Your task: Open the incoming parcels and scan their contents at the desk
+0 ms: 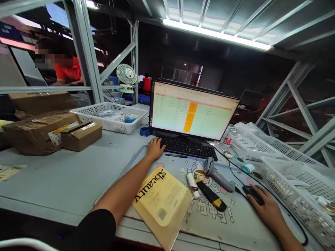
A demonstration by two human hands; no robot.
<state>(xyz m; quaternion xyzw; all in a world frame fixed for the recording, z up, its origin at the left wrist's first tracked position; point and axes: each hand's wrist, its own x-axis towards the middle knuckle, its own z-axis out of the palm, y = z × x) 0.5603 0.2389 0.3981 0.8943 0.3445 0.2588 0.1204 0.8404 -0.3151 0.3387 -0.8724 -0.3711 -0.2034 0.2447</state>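
My left hand (155, 149) rests at the left end of a black keyboard (188, 145), its fingers stretched over the keys and holding nothing. At the right, my right hand (268, 209) is curved over a black computer mouse (253, 194). Behind the keyboard stands a monitor (170, 108) showing a spreadsheet with an orange column. Between my arms, a yellow "beauty" packet (164, 198) lies on the printed desk mat (201, 226). To its right are a small bottle (193, 184), a black and yellow utility knife (210, 195) and a grey barcode scanner (218, 176). A black pen (176, 156) lies before the keyboard.
Cardboard boxes (81, 136) sit on the left of the table, near a white basket (110, 122) with packets. More white baskets (290, 191) line the right side. A green fan (126, 74) stands behind. Another person in red (68, 71) is at the far left.
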